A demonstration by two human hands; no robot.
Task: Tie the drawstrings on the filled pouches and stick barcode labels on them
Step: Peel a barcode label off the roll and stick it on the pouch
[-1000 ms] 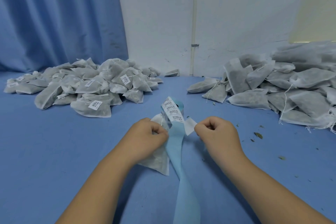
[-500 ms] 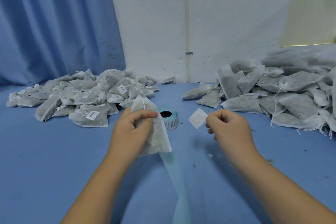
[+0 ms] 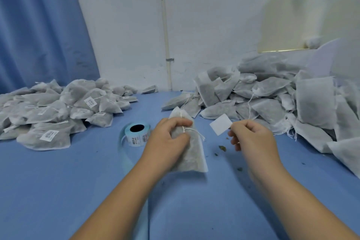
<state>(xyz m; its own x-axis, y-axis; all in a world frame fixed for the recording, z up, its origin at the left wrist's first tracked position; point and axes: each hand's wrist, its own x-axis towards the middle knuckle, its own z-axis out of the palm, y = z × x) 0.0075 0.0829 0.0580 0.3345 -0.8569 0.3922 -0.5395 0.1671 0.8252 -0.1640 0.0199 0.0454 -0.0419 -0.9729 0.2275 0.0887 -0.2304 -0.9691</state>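
As the pouch (image 3: 192,156) lies on the blue table (image 3: 58,181) under the left hand (image 3: 167,140), whose fingers curl round its gathered neck, best move, judged: lay the label (image 3: 221,124) on the broad lower panel, clear of the knot, pressing from one edge outward.
Pouch: thin translucent non-woven, lumpy dark fill, tapered top.
Label roll (image 3: 137,134): cylindrical, pale-blue backing.
Right hand (image 3: 253,138) pinches the label by a corner; small white rectangle.
Drawstring (image 3: 198,133): fine white cord.
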